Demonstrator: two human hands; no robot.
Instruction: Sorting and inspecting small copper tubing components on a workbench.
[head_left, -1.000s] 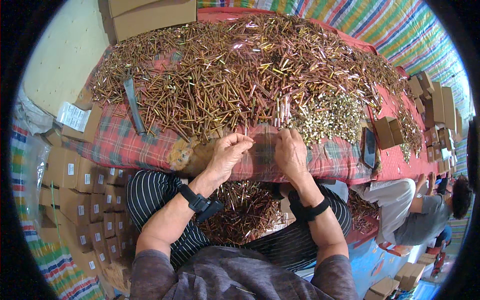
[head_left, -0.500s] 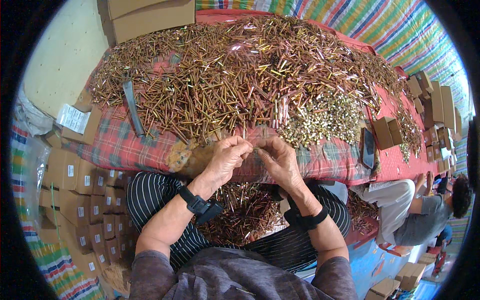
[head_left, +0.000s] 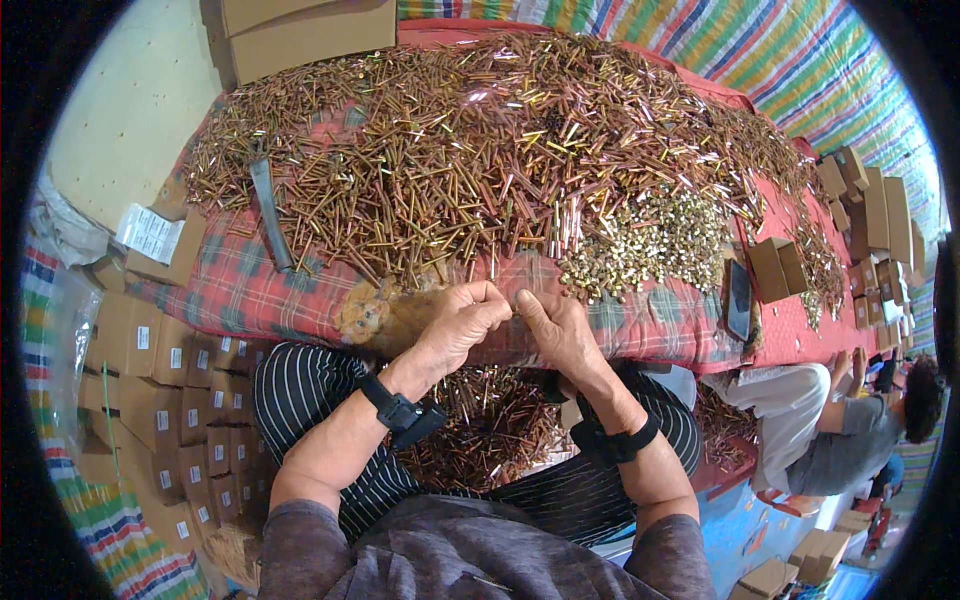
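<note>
My left hand (head_left: 462, 322) and my right hand (head_left: 563, 330) meet fingertip to fingertip over the near edge of a padded red plaid cloth (head_left: 265, 300). The fingers of both are pinched closed. Whatever sits between them is too small and hidden to name. Just beyond lies a broad heap of thin, brass-coloured metal rods (head_left: 420, 190). Past my right hand is a pile of small, shiny, nut-like metal pieces (head_left: 650, 245). More rods (head_left: 480, 425) fill the space below, between my knees.
A curved flat metal strip (head_left: 268, 215) lies on the left of the cloth. At the right are a dark phone (head_left: 737, 300) and an open carton (head_left: 777, 268). Stacked brown boxes (head_left: 150, 400) stand at the left. Another person (head_left: 850, 430) sits to the right.
My right hand has turned slightly, its thumb now raised and its fingers more curled. My left hand has drawn a little lower, fingertips still close to the right.
</note>
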